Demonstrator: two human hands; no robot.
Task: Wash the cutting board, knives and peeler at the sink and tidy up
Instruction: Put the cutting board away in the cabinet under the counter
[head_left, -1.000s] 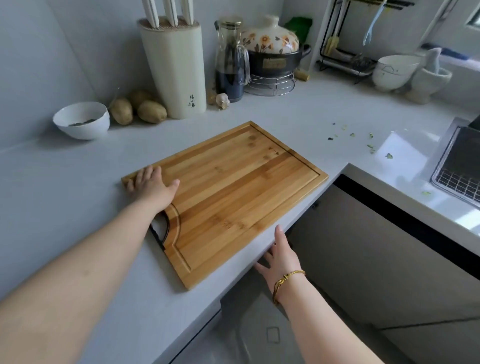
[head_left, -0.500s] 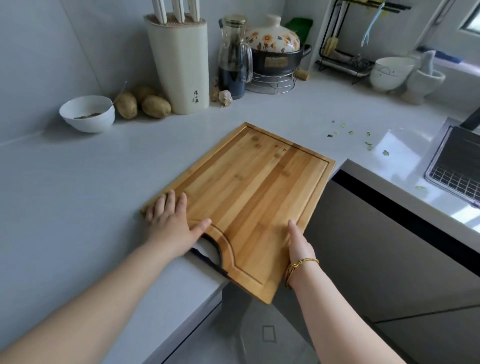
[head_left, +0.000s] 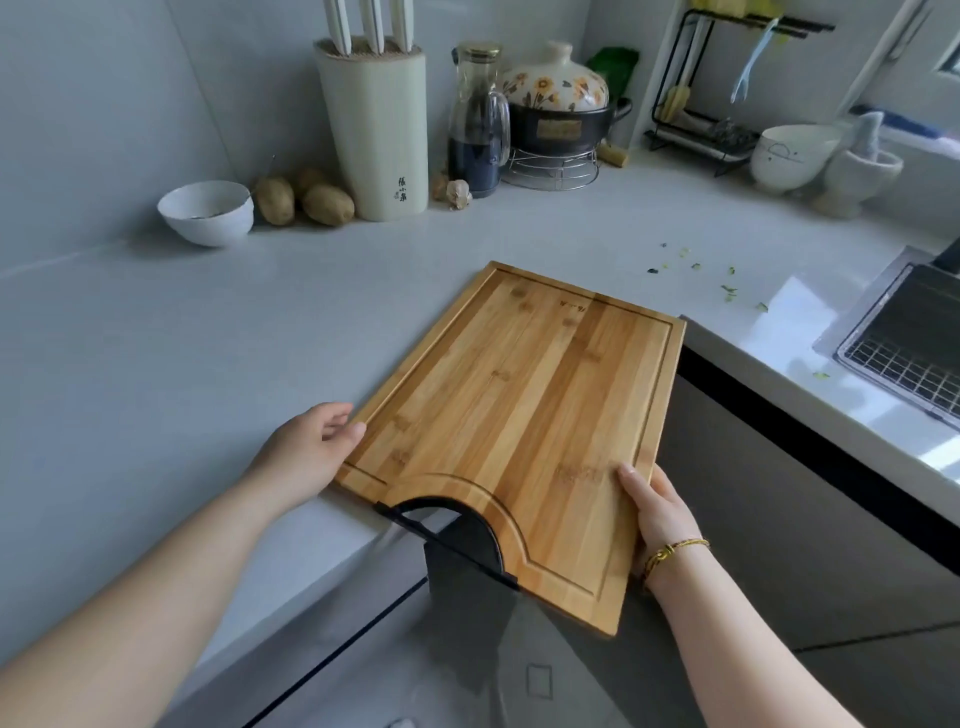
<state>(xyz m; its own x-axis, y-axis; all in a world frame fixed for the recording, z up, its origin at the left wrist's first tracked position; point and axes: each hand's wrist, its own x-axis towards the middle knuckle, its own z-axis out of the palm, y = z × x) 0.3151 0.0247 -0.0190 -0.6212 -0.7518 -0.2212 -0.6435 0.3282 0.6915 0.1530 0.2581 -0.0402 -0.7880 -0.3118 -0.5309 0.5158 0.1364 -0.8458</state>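
Note:
A bamboo cutting board (head_left: 519, 405) with a juice groove and a black half-round handle insert lies on the white counter, its near end hanging out past the counter's inner corner. My left hand (head_left: 306, 454) grips the board's left edge, thumb on top. My right hand (head_left: 657, 512) holds the right edge near the front corner, thumb on the top face. A cream knife block (head_left: 376, 130) with three white-handled knives stands at the back. The sink (head_left: 914, 343) with a wire rack is at the far right. No peeler is visible.
A white bowl (head_left: 207, 210) and potatoes (head_left: 306, 200) sit left of the knife block. A glass jug (head_left: 477, 122), a flowered pot (head_left: 558, 111), a black rack, a bowl (head_left: 789, 156) and a mortar (head_left: 862, 174) line the back. Green scraps (head_left: 727, 291) dot the counter. Dark cabinets are below.
Both hands turned the board and pulled it toward me, off the counter's edge. My left hand went from pressing flat on the board to gripping its left side; my right hand slid to the right edge.

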